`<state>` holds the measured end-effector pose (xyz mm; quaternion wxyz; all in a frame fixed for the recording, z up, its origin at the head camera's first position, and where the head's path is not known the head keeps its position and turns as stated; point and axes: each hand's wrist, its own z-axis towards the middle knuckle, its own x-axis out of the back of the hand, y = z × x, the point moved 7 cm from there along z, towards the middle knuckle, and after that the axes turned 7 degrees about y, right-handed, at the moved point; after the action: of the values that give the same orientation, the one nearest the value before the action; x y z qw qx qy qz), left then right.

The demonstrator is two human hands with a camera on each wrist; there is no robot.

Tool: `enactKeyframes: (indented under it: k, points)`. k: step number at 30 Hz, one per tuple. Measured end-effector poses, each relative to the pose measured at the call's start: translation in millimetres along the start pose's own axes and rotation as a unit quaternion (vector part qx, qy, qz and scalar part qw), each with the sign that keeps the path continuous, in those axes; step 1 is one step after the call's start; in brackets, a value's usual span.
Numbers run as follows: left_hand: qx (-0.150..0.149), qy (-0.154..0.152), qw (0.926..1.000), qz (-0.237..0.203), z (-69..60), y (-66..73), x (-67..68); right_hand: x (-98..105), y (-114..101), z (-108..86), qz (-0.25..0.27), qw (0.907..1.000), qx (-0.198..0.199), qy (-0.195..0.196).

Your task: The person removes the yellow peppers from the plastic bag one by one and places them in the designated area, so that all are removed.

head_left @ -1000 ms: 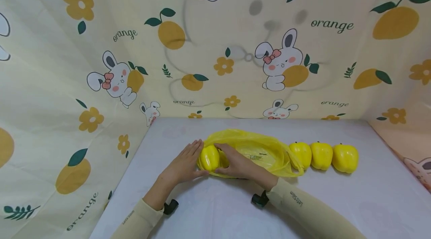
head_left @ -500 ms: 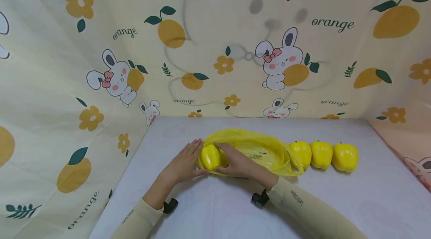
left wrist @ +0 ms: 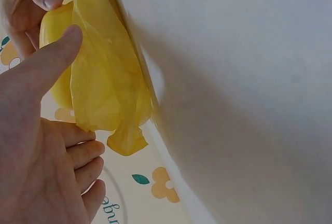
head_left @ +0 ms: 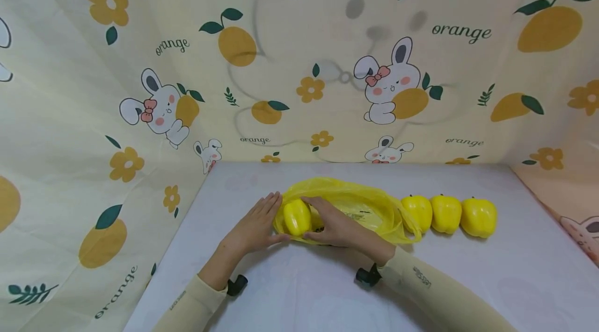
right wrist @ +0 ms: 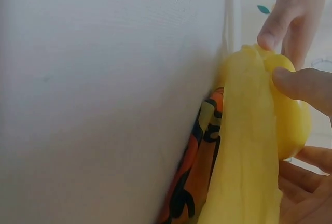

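Observation:
A yellow plastic bag (head_left: 374, 212) lies on the table. At its left end is a yellow apple (head_left: 297, 217), partly covered by bag film in both wrist views. My right hand (head_left: 334, 225) holds this apple from the right, thumb on the near side and fingers on the far side. My left hand (head_left: 252, 225) rests against the bag's left end, fingers straight. In the left wrist view the left thumb (left wrist: 57, 58) lies against the near bag edge, with fingertips touching the bag's other side. The apple's underside is hidden.
Three more yellow apples stand in a row beyond the bag's right end: the nearest apple (head_left: 418, 212) touches the bag, then a middle apple (head_left: 446, 214) and a right apple (head_left: 479, 217). A patterned cloth (head_left: 290, 62) hangs behind the white table (head_left: 299, 290).
The apple in the bag has shifted slightly right and tilted, along with my right hand and forearm. My left hand and the three apples outside have stayed put.

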<state>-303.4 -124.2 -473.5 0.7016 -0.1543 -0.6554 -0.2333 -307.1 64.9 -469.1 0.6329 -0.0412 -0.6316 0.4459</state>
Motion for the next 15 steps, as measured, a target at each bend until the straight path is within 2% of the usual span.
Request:
enactKeyframes:
  k: [15]
  points:
    - [0.003, -0.003, 1.0, -0.008, -0.2, 1.3, 1.4, 24.9, 3.1, -19.0, -0.011, 0.9996, 0.001, 0.027]
